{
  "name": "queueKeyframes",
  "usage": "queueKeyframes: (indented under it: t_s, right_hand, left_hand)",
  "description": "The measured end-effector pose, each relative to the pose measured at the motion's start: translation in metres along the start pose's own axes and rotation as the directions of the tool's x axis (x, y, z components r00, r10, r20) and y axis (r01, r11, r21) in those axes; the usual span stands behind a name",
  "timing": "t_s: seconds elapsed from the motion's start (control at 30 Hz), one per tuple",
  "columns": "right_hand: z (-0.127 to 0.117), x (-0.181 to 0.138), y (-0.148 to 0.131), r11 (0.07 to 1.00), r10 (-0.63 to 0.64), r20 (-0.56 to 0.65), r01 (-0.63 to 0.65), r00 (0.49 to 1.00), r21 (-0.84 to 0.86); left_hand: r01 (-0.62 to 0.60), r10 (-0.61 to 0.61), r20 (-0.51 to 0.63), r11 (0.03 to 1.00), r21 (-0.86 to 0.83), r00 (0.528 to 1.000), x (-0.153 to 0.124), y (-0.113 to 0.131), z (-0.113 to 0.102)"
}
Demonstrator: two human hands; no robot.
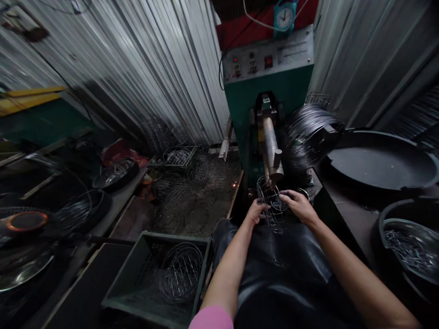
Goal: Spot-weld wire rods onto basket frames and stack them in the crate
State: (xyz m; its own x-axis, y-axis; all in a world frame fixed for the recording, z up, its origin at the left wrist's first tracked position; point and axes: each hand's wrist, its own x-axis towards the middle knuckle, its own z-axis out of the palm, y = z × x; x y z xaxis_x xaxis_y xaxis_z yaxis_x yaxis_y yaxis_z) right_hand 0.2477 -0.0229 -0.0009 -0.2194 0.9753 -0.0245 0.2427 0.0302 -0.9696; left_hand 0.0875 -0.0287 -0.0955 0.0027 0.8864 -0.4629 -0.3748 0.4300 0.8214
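Both hands hold a small round wire basket frame [274,206] under the metal arm [271,147] of a green welding machine [270,87]. My left hand [255,212] grips the frame's left side with curled fingers. My right hand [299,204] closes on its right side and top rim. The frame stands just below the arm's tip. A dark apron [284,274] covers my lap beneath it.
A green crate [137,283] at lower left holds finished wire frames [180,272]. More frames lie piled on the floor [192,192]. A coil of wire [307,132] sits right of the machine, a black round tray [380,160] beyond it, and a bowl of small wire pieces [409,249] at far right.
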Motion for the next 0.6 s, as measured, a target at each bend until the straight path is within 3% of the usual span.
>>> queueKeyframes:
  t_s: [0.1, 0.37, 0.6]
  right_hand:
    - [-0.002, -0.008, 0.003, 1.000, 0.025, 0.069, -0.024, 0.997, -0.015]
    - [0.004, 0.011, 0.002, 0.999, 0.007, 0.009, -0.008, 1.000, 0.036]
    - [-0.011, -0.030, 0.016, 0.992, 0.123, 0.158, -0.126, 0.980, 0.012]
  left_hand:
    - [-0.005, 0.005, -0.006, 1.000, -0.005, 1.000, 0.002, 0.000, -0.001]
    - [0.050, -0.050, -0.033, 0.999, -0.012, 0.998, 0.008, 0.007, -0.003]
    - [0.019, -0.021, -0.044, 0.999, -0.046, 0.999, 0.000, 0.003, -0.002]
